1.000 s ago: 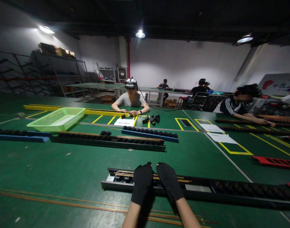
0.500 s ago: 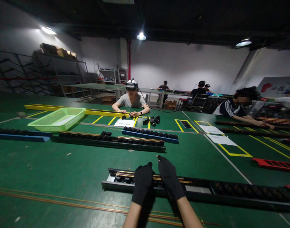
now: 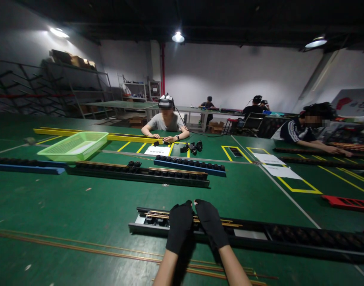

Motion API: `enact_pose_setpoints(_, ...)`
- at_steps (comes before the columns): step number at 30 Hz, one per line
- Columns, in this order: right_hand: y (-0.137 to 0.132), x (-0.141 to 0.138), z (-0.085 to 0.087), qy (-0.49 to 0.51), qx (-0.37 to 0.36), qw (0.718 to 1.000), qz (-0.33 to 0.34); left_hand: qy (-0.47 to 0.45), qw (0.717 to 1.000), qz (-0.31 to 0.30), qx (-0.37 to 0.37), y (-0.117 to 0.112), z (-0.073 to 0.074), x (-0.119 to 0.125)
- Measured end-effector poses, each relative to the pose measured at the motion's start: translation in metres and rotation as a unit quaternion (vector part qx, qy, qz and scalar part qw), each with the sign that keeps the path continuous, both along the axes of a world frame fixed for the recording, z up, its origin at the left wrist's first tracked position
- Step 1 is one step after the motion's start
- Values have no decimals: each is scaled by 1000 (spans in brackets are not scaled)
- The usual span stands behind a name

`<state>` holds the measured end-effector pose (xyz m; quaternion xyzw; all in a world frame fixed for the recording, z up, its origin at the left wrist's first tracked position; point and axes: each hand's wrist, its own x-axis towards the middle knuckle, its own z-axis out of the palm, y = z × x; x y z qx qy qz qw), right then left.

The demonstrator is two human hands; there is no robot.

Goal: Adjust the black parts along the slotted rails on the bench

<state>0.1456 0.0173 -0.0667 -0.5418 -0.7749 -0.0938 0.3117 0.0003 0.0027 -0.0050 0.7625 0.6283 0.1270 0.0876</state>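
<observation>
A long black channel rail (image 3: pixel 289 246) lies across the table in front of me, with black roller-like parts (image 3: pixel 160 221) at its left and more along its right. Thin copper-coloured rods (image 3: pixel 231 225) rest lengthwise on it and pass under my hands. My left hand (image 3: pixel 180 224), in a black glove with bare fingertips, is closed over the rail's left half. Close beside it, my right hand (image 3: pixel 210 222), gloved alike, bends inward with its fingers together. Their fingertips nearly meet above the rods. Whatever they pinch is hidden behind the gloves.
Loose long rods (image 3: pixel 110 253) lie along the near table. Farther off are another black rail (image 3: pixel 140 177), a blue rail (image 3: pixel 193 166), a light green basket (image 3: pixel 73 147) and a red rail (image 3: pixel 348 202). A co-worker (image 3: pixel 166 121) sits opposite; another person (image 3: pixel 301 129) works at right.
My right hand has drawn in slightly to the left, its fingers lower and nearer my left hand. The left hand stays over the same part of the rail. The view has shifted slightly.
</observation>
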Motion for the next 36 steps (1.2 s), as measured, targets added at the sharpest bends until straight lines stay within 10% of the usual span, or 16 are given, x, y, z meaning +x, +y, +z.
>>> enact_pose_setpoints(26, -6, -5, 32, -38, -34, 998, -28, -5, 1000, 3, -19, 0, 4, 0)
enact_pose_setpoints(36, 19, -22, 76, -29, -92, 992, -86, -1, 1000, -1, -20, 2, 4, -1)
